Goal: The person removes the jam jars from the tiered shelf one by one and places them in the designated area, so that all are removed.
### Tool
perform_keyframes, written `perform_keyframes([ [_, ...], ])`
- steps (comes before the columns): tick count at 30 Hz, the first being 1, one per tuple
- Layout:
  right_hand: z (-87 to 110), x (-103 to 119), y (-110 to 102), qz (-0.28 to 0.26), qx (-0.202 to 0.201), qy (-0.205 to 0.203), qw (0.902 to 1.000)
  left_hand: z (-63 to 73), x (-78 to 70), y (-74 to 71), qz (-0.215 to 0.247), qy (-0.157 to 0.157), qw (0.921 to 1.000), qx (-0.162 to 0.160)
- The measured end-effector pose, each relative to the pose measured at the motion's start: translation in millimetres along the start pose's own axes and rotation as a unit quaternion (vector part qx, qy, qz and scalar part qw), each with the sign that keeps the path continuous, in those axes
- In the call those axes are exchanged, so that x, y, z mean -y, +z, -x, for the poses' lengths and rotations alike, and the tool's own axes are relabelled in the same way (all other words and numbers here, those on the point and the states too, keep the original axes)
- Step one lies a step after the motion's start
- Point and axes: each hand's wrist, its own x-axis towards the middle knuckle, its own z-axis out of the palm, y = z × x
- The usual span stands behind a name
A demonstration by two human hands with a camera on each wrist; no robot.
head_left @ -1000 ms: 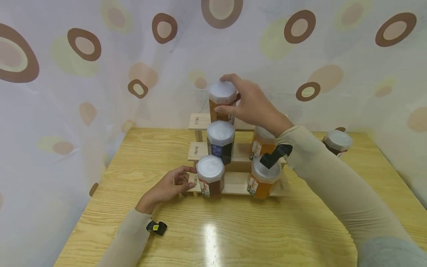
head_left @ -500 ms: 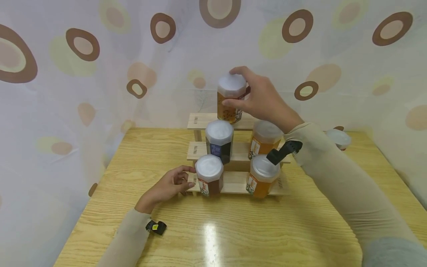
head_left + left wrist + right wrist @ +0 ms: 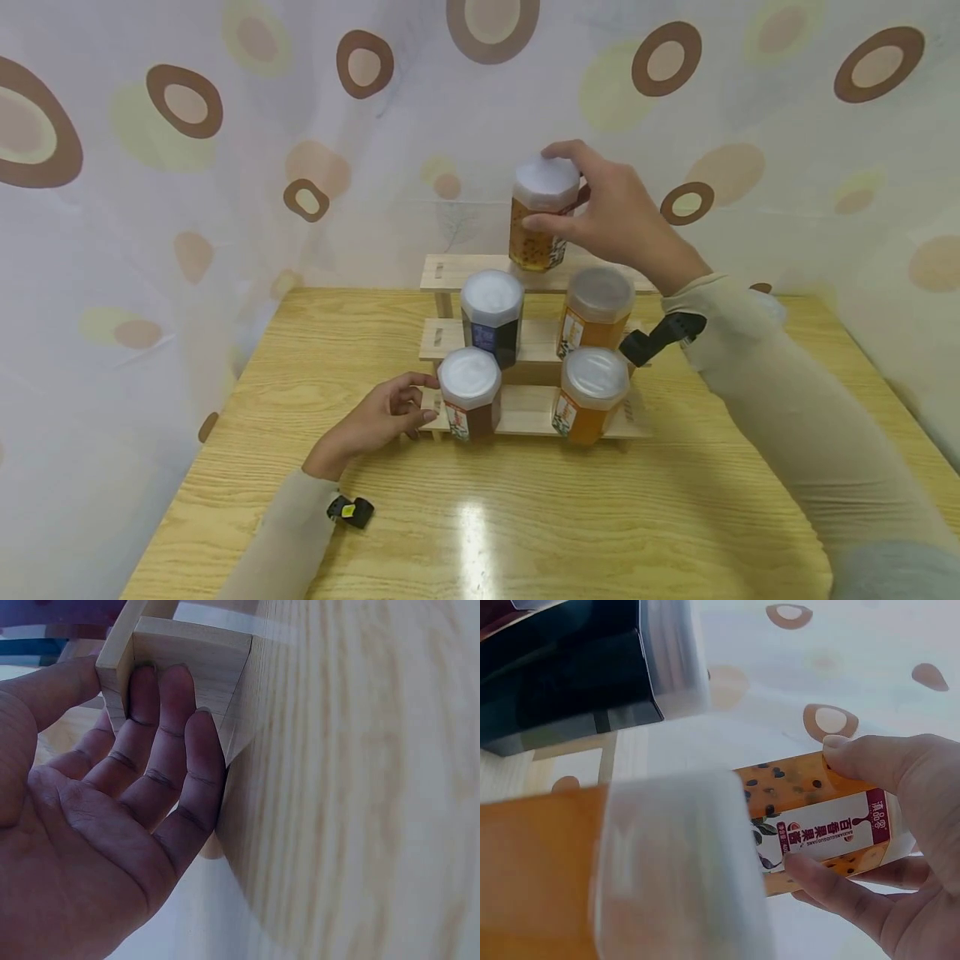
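Observation:
In the head view my right hand [image 3: 618, 212] grips a lidded jar of passion fruit jam [image 3: 536, 237], orange with dark seeds, close over the top shelf [image 3: 465, 271]. The right wrist view shows thumb and fingers on either side of its label [image 3: 832, 829]. My left hand [image 3: 375, 421] holds the left end of the three-tier wooden rack [image 3: 531, 408] at its lowest shelf. In the left wrist view, its thumb and curled fingers are around the board end [image 3: 195, 656]. Right by those fingertips stands a reddish-brown jar [image 3: 472, 400].
A dark jar [image 3: 491, 329] and an orange jar [image 3: 596, 317] stand on the middle shelf. Another orange jar [image 3: 588, 400] is at the lowest shelf's right. Behind the right sleeve, a pale lid [image 3: 768, 307] shows on the wooden table [image 3: 360, 333]. A patterned curtain [image 3: 420, 142] hangs behind.
My right hand has carried the passion fruit jam jar to the right along the top shelf and slightly up in view. The left hand stays at the rack's end.

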Motion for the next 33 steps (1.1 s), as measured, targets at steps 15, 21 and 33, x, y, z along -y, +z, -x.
perform_keyframes([
  [15, 15.9, -23.1, -22.4, 0.009, -0.024, 0.028, 0.9993, 1.2, 0.0, -0.1, -0.001, -0.003, 1.0, -0.002],
  [21, 23.9, -35.0, -31.6, 0.017, -0.031, 0.047, 0.9983, 2.2, -1.6, -0.2, -0.006, -0.007, 0.9999, -0.004],
  [33, 44.1, -64.5, -51.9, -0.001, -0.057, 0.086, 0.9947, 2.5, 0.3, 0.1, 0.0, -0.003, 1.0, -0.002],
])
